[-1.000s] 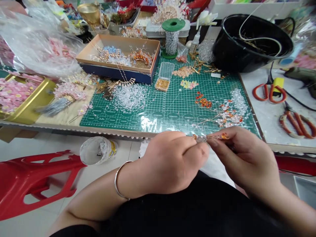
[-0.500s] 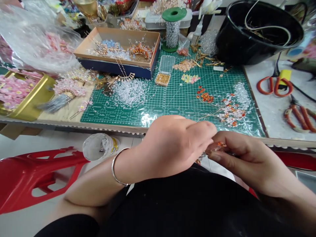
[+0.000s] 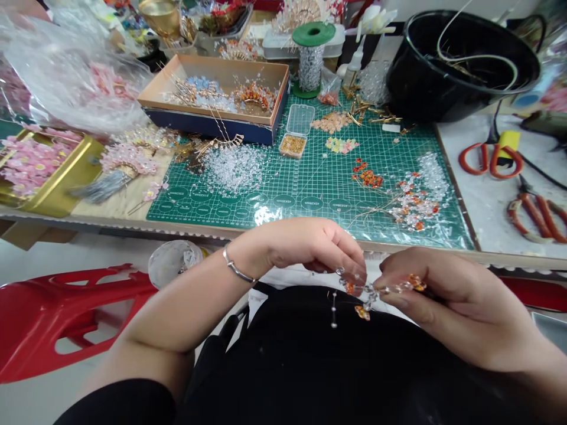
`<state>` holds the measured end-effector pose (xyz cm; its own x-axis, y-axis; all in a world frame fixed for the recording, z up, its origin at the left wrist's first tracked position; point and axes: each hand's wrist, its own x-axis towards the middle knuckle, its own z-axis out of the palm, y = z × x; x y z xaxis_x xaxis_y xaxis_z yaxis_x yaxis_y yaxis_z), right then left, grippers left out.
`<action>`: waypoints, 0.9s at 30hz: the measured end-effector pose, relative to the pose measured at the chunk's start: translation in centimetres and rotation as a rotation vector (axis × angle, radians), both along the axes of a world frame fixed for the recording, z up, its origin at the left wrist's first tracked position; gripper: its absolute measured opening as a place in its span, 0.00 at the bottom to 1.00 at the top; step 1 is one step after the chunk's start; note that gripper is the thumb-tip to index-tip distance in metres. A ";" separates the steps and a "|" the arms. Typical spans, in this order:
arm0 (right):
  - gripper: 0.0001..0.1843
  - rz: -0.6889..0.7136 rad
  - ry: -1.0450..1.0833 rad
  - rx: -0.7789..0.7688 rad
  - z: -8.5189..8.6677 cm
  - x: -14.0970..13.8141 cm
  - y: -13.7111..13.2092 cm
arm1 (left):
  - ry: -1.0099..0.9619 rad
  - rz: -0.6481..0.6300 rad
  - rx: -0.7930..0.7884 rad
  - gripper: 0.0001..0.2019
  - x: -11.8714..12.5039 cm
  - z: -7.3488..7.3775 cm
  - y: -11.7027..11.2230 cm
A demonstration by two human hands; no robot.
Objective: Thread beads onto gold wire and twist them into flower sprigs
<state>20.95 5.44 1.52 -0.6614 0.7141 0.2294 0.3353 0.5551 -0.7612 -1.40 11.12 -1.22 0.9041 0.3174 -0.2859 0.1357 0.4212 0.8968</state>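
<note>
A beaded wire spray [image 3: 369, 293] with clear and orange beads is held between my hands, above my lap and just below the table edge. My right hand [image 3: 447, 304] pinches its right part between thumb and forefinger, orange beads poking out above the thumb. From the other side my left hand [image 3: 316, 245] bends down over the left part, its fingertips closed on the beads and partly hidden. A short strand with small clear beads [image 3: 333, 310] dangles below the left fingers. Similar orange and clear bead stems [image 3: 416, 203] lie on the green cutting mat [image 3: 305, 215].
Loose clear beads [image 3: 234, 168] and orange pieces [image 3: 367, 176] lie on the mat. A cardboard box [image 3: 212, 121], a green wire spool [image 3: 313, 34] and a black bucket [image 3: 425, 77] stand behind. Scissors [image 3: 472, 159] and pliers [image 3: 531, 206] are at right; a red stool [image 3: 39, 313] at lower left.
My left hand has turned, its back no longer facing me, and its fingers now point down at the beads. More of the spray and a dangling strand show between the hands.
</note>
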 end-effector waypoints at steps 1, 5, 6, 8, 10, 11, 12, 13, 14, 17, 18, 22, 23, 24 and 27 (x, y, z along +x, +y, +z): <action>0.05 -0.009 0.017 0.014 -0.1 0.0 0.0 | -0.034 -0.010 -0.083 0.04 0.3 -0.8 -0.2; 0.06 -0.033 0.078 0.006 -0.8 -0.1 -0.1 | -0.177 -0.048 -0.355 0.06 1.2 -3.3 -1.7; 0.07 -0.043 0.088 -0.014 -1.0 -0.1 -0.2 | -0.218 -0.064 -0.412 0.08 1.3 -3.6 -2.2; 0.10 -0.112 0.072 0.011 -1.7 -0.1 -0.4 | -0.287 -0.066 -0.503 0.11 1.5 -3.6 -3.0; 0.08 -0.215 0.015 0.114 -2.2 -0.2 -0.5 | -0.320 0.020 -0.538 0.12 1.4 -3.0 -3.8; 0.07 -0.282 -0.028 0.184 -2.4 -0.2 -0.6 | -0.316 0.103 -0.517 0.11 1.4 -2.6 -4.1; 0.05 -0.349 -0.071 0.244 -2.6 -0.2 -0.6 | -0.295 0.200 -0.462 0.10 1.3 -2.1 -4.5; 0.03 -0.405 -0.112 0.289 -2.8 -0.3 -0.6 | -0.261 0.297 -0.364 0.09 1.3 -1.6 -4.8; 0.02 -0.449 -0.150 0.325 -2.9 -0.4 -0.6 | -0.211 0.384 -0.227 0.09 1.3 -1.1 -5.1; 0.03 -0.511 -0.227 0.405 -3.1 -0.9 -0.5 | 0.034 0.520 0.351 0.14 1.3 -0.1 -6.0; 0.04 -0.514 -0.251 0.425 -3.1 -1.0 -0.4 | 0.126 0.529 0.562 0.15 1.3 0.1 -6.3; 0.08 -0.482 -0.336 0.480 -3.1 -1.1 0.0 | 0.381 0.455 1.311 0.13 0.9 0.6 -7.3; 0.09 -0.457 -0.353 0.480 -3.1 -1.0 0.1 | 0.413 0.418 1.456 0.12 0.7 0.9 -7.4; 0.10 -0.417 -0.360 0.458 -3.0 -0.9 0.2 | 0.431 0.377 1.568 0.11 0.4 1.4 -7.4; 0.11 -0.265 -0.344 0.302 -2.3 -0.4 0.3 | 0.410 0.304 1.695 0.10 -0.3 3.3 -6.9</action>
